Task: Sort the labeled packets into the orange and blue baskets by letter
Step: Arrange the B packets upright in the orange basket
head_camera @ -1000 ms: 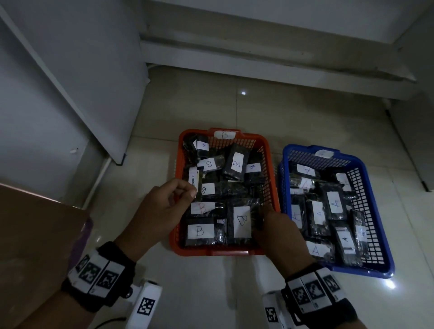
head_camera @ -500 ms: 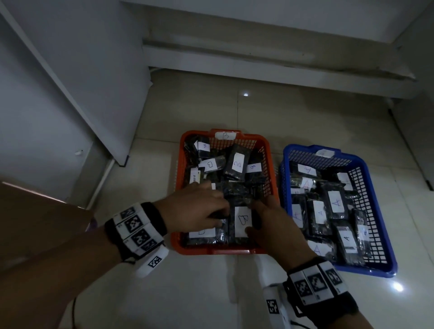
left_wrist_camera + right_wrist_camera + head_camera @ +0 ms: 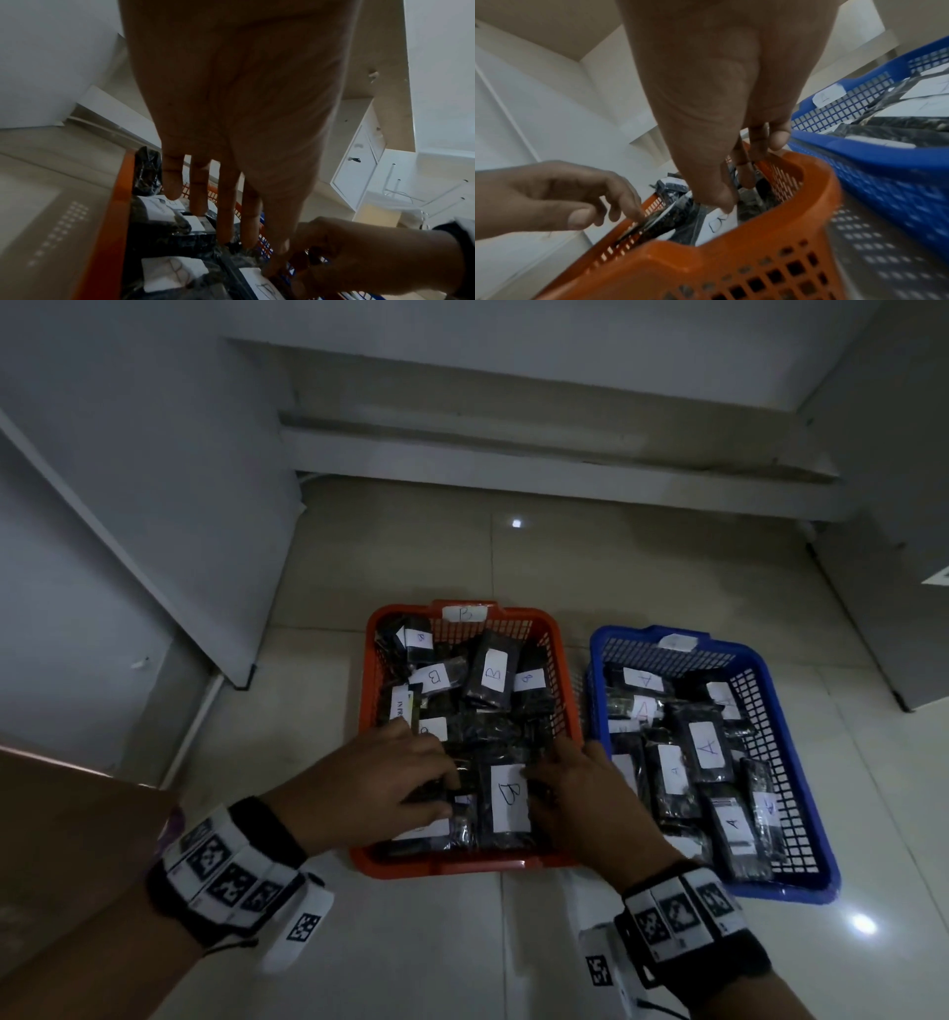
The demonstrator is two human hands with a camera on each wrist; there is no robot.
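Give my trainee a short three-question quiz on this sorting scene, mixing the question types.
1. True or false: both the left hand and the right hand are over the orange plastic mesh basket.
2. Which letter is on the white label of the black plastic packet lying between the two hands? (a) A (b) B (c) C
3. Fill in: seen from the head camera, the blue plastic mesh basket of A-labelled packets stands on the tiled floor to the ____ of the orange one.

Key: 1 true; 2 b; 3 right.
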